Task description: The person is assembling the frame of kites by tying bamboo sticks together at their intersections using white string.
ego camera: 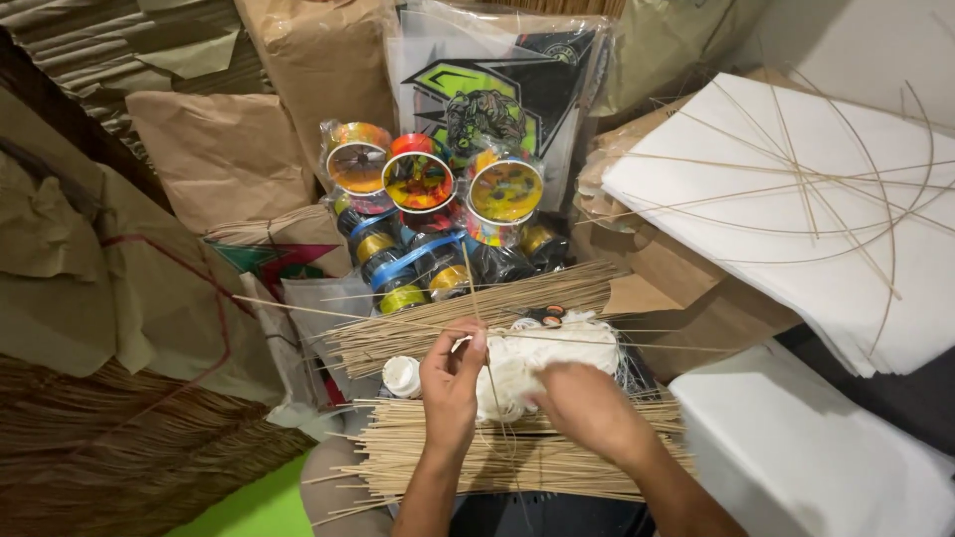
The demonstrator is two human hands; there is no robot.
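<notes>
A thin pale bamboo stick [468,298] is pinched in the closed fingertips of the left hand [453,383], rising toward twelve o'clock. At three o'clock, the right hand [587,408] is pressed on the white thread bundle [542,358], its finger state not discernible. The stick could be snapped if bent too hard.

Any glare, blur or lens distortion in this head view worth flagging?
Head view: glare on the plastic-wrapped printed sheet and shiny spools; white paper stack bright, near washed out; right hand slightly motion-blurred, left hand sharper; wide-angle bending at edges; dark shadow top left.
</notes>
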